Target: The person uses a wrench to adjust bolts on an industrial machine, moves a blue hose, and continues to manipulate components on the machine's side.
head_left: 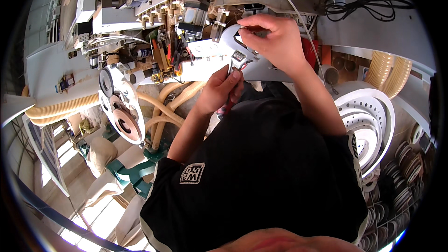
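Observation:
My left hand (225, 88) is closed round an adjustable wrench (238, 59), its silver head pointing up and away from me. A red and dark handle end shows below the fist. Higher up and to the right, my right hand (275, 42) is pinched, thumb and forefinger together, on a thin black bent piece (238, 38) that looks like a hex key; the fingers partly hide it. Both hands are above a pale grey machine surface (261, 69), and the black piece is just beyond the wrench head.
Several hand tools (165, 60) lie in a cluttered spot at left. A white disc-shaped machine part (122, 105) and beige ribbed hoses (65, 108) are further left. White perforated rings (368, 116) hang at right. Black cables (373, 7) lie at far right; a thin hose (298, 16) runs near my right hand.

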`<state>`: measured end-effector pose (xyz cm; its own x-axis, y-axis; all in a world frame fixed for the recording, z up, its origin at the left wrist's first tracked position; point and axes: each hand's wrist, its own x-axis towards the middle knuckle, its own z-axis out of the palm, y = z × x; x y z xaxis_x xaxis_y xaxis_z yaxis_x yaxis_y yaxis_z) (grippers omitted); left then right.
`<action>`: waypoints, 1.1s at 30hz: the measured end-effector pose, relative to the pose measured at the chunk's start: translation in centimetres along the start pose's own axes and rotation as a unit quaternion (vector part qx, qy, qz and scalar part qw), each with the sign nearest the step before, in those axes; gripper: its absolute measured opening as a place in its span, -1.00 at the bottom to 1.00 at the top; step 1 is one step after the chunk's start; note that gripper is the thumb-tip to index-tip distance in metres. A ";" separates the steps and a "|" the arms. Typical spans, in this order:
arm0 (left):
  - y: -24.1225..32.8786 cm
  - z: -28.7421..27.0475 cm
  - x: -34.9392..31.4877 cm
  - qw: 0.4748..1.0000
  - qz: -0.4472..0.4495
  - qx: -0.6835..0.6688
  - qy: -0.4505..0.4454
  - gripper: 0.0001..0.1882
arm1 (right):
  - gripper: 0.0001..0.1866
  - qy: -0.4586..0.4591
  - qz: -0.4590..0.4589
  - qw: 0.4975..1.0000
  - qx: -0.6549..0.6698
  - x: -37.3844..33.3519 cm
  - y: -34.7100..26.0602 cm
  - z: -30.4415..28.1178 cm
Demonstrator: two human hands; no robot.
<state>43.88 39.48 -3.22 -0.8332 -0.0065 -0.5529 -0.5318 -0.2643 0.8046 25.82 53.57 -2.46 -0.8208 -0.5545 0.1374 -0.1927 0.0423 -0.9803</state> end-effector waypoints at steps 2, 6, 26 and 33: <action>0.3 0.2 -0.1 1.000 -0.004 0.010 0.003 -0.67 | -0.81 0.035 -0.024 0.999 -0.008 -0.2 0.1 0.4; 0.6 0.6 -0.1 1.000 -0.022 0.007 0.014 -0.66 | -0.82 0.071 -0.039 0.996 -0.046 -0.3 0.4 1.0; -4.8 -4.4 -1.4 0.983 -0.064 0.015 0.174 -0.81 | -0.84 -0.242 -0.204 0.948 0.028 -2.4 0.5 3.8; -7.9 -5.2 -4.0 0.978 -0.054 0.049 0.194 -0.77 | -0.84 -0.383 -0.575 0.723 -0.023 5.4 -3.2 11.2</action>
<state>52.18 36.56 -8.54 -0.6608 -0.3547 -0.6615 -0.6416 -0.1903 0.7430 28.01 41.13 -0.15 0.4306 -0.5418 0.7219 -0.5425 -0.7946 -0.2727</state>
